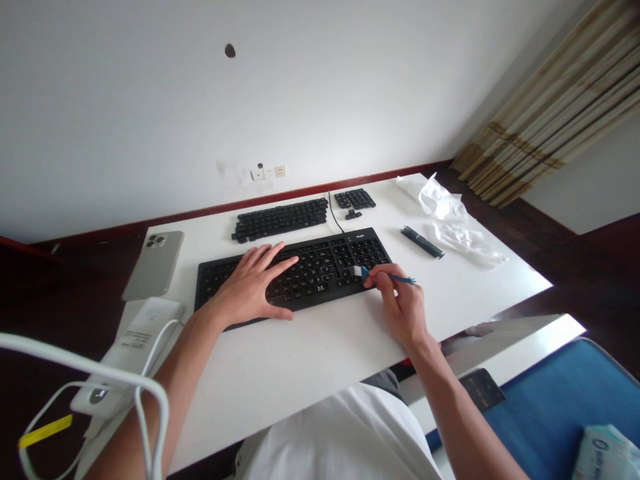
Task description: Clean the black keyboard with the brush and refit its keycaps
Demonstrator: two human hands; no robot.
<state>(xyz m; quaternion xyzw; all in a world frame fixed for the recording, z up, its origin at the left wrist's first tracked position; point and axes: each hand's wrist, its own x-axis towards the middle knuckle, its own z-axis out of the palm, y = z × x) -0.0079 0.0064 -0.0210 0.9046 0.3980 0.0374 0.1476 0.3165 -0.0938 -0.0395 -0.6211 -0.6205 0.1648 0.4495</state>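
Observation:
A black keyboard (345,283) with its keycaps off lies on the white desk (280,360). My left hand (253,283) rests on the keyboard's left half, fingers spread and the thumb over the front edge. In my right hand (400,300) is a small blue brush (367,272), pinched near its head. Its pale bristles point left and meet the keyboard near the number pad. Behind the keyboard sit the removed black keycaps (283,219), laid out in rows. A smaller group of keycaps (357,199) is to their right, with a few loose arrow keycaps (353,215) in front.
A phone (155,263) and a white power bank (133,350) with cables occupy the left end. On the right lie a dark strip-shaped object (423,243) and crumpled clear plastic (445,207). A blue seat (565,407) holds a tissue pack (607,453). The wall is behind.

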